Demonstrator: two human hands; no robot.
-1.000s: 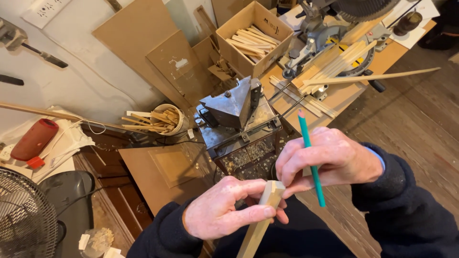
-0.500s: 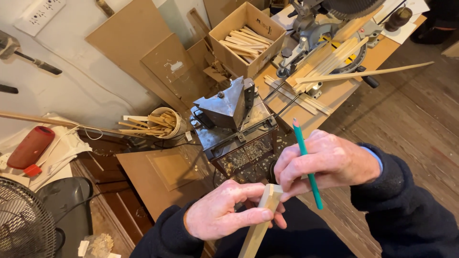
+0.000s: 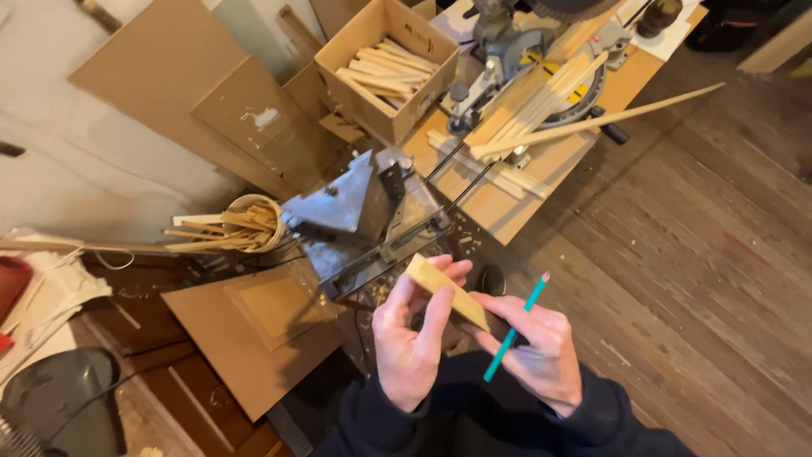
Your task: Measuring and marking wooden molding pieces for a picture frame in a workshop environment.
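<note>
Much of the scene was cut off or unclear: the saw (image 3: 541,51) on the bench ran past the top edge, a dark fan (image 3: 51,406) was clipped at the lower left, and the near end of the wood piece (image 3: 448,292) was hidden behind your fingers, so you could not see its full length. The metal machine (image 3: 359,216) beyond your hands was hard to make out in detail.

A cardboard box (image 3: 385,63) held a loose heap of pale wooden sticks, and a small round tub (image 3: 249,222) held more sticks poking out sideways.

You held the wood piece between both hands, low in the middle, above the floor and in front of the machine. It was a pale, flat, short strip, tilted, with a clean square end pointing up and left. Your left hand (image 3: 414,338) had its fingers curled closed around that strip. Your right hand (image 3: 541,351) pinched the strip's other end and also gripped a teal pencil (image 3: 514,328), slanted with its tip up.
</note>
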